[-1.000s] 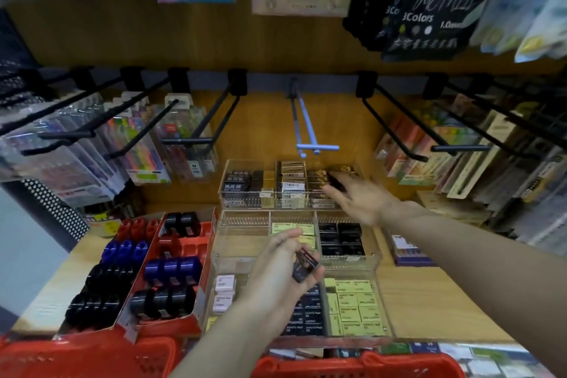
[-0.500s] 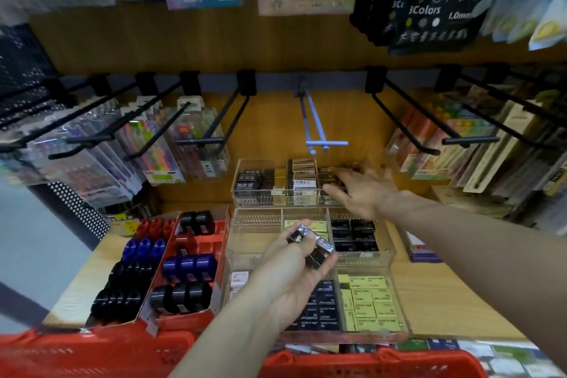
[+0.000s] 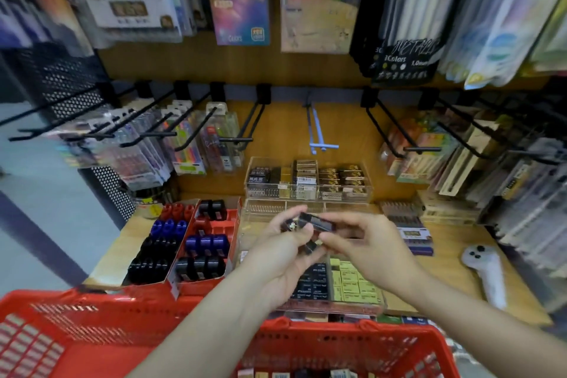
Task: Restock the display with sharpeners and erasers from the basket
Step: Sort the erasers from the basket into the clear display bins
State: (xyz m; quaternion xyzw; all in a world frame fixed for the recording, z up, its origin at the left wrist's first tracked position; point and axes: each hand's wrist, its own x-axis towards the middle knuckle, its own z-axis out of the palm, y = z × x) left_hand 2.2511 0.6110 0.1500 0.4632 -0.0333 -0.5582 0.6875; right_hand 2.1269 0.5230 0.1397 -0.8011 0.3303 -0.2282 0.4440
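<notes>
Head view. At frame centre my left hand [image 3: 287, 250] and right hand [image 3: 366, 244] meet over the clear display trays [image 3: 306, 190]. Together they hold a small stack of dark erasers [image 3: 316, 222]; the fingers of both hands curl round it, the left gripping from below and the right pinching the upper piece. At least two erasers show in the stack; blur hides any exact count.

Lower frame: two red baskets. The left basket [image 3: 92, 331] fills the lower left corner; the right basket [image 3: 352, 344] sits at bottom centre, with a row of small boxes just visible along the bottom edge.

Centre left: two red sharpener trays [image 3: 211, 242] side by side on the wooden shelf [image 3: 454, 258]. Sharpeners [image 3: 207, 244] stand in rows of about three: red, blue and black in the left tray; black, blue and black in the right, with one bare row.

Centre: the rear tier of the clear trays holds dark and gold-labelled boxes in three sections. Below my hands, the front tier holds black erasers at left and yellow erasers [image 3: 352, 281] at right, touching.

Right of centre: one white controller [image 3: 487, 270] lies on the shelf, well apart from the trays.

Upper frame: pen packs hang on black hooks; one pale blue hook [image 3: 319, 138] at centre is bare.
</notes>
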